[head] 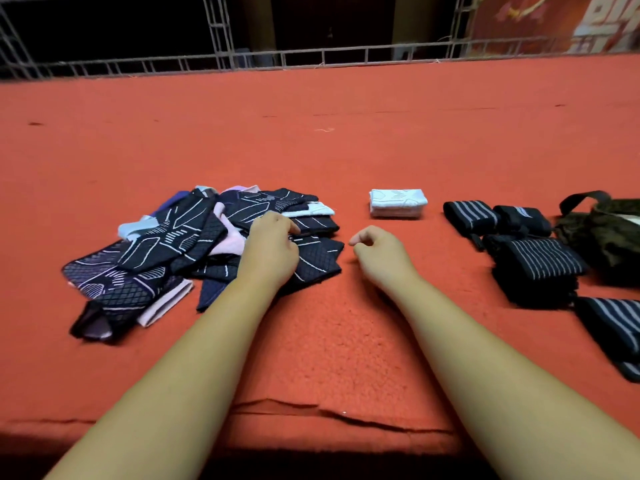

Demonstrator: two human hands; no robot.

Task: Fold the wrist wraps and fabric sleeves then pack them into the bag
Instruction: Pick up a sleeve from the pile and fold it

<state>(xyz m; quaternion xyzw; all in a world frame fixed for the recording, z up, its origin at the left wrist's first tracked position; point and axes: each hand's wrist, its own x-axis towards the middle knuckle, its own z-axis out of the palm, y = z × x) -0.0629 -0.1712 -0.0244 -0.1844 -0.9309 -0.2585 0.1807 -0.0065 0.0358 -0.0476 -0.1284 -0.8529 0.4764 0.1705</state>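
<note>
- One white sleeve (397, 203), folded into a small block, lies alone on the red carpet (311, 341). Every place below is told from it.
- One loose sleeve pile (166, 251) lies to its left, well apart. It is mostly dark pieces with pale line patterns, with a few pink and light blue ones among them. They overlap too much to count.
- Four black striped wraps show to its right.
  - The first wrap (471, 214) is rolled and lies nearest it.
  - The second wrap (523, 219) is also rolled and lies just beyond the first, touching it.
  - The third wrap (540, 268) is a thicker bundle, nearer the person. It may be more than one piece.
  - The fourth wrap (613, 327) is nearer still and cut off by the frame edge.
- One dark camouflage bag (606, 237) lies farthest to its right, just past the wraps, with a strap loop standing up. The frame edge cuts it off.
- The left hand (273, 247) is to its left and nearer the person, palm down on the right part of the pile.
  - Its fingers are bent onto a dark sleeve.
  - Whether they pinch the cloth or only press on it cannot be told.
- The right hand (377, 252) is just nearer the person than the white sleeve and apart from it, between the pile and the wraps.
  - Its fingers are loosely curled, with the thumb tip close to the forefinger.
  - It holds nothing.
- A metal railing (311, 57) runs along the carpet's far edge, well beyond the white sleeve.
</note>
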